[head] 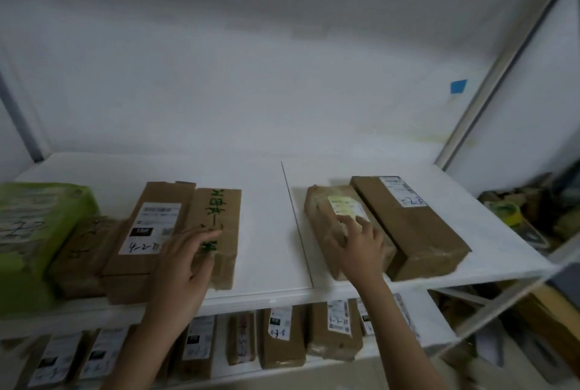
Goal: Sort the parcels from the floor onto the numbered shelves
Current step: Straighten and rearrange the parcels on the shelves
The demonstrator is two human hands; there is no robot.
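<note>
On the white upper shelf (270, 232), my left hand (185, 261) lies flat with spread fingers across two brown parcels: one with a white label marked 4-2-11 (150, 226) and one with green writing (219, 220). My right hand (361, 245) rests on a tape-wrapped brown parcel with a yellow label (332, 217), fingers spread on its top. Touching that parcel on its right is a longer brown box (414, 226) with a white label. Neither hand is closed around a parcel.
A green parcel (37, 232) and a smaller brown box (81, 251) fill the shelf's left end. The lower shelf (314, 361) holds several labelled brown parcels. A metal upright (502, 75) bounds the right side, with cluttered items (518, 217) beyond it.
</note>
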